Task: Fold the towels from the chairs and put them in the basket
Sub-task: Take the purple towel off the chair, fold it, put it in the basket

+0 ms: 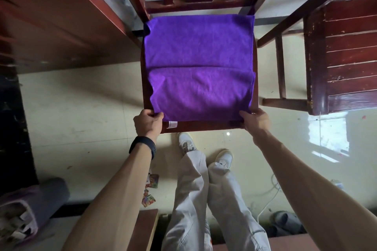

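Note:
A purple towel (199, 63) lies spread flat over the seat of a dark red wooden chair (204, 125) in the middle of the view. A horizontal fold edge crosses the towel about halfway. My left hand (148, 121) pinches the towel's near left corner, beside a small white label. My right hand (255, 118) pinches the near right corner. Both hands sit at the chair's front edge. No basket is in view.
A second wooden chair (342, 57) stands to the right. A long dark red wooden board (61, 18) runs along the left. My legs and white shoes (186, 142) are on the tiled floor below. A grey rolled mat (34, 204), wrappers, a cable and slippers lie nearby.

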`<control>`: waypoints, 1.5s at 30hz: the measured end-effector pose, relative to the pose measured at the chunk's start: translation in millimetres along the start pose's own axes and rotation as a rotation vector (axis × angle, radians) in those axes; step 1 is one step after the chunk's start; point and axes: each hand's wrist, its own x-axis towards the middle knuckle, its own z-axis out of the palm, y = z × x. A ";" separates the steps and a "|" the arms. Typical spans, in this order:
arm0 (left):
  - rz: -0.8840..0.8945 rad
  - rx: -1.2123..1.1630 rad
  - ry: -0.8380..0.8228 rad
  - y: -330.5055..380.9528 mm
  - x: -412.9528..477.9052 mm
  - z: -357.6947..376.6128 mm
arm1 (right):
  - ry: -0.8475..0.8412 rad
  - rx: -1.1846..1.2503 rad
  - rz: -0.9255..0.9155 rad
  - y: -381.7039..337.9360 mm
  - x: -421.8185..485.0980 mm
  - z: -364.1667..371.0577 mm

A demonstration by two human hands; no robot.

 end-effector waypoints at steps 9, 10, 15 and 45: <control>-0.051 -0.404 -0.108 5.0 -16.8 -30.1 | -0.022 0.368 0.024 -15.7 -41.1 -35.5; -0.047 -0.414 -0.117 5.3 -21.5 -38.5 | -0.023 0.395 0.018 -18.7 -46.3 -41.7; -0.007 -0.402 -0.201 23.6 -59.9 -86.3 | -0.077 0.457 0.010 -48.1 -82.3 -74.0; 0.753 0.471 -0.230 142.1 -281.7 -276.2 | 0.072 -0.457 -0.879 -139.0 -319.4 -285.4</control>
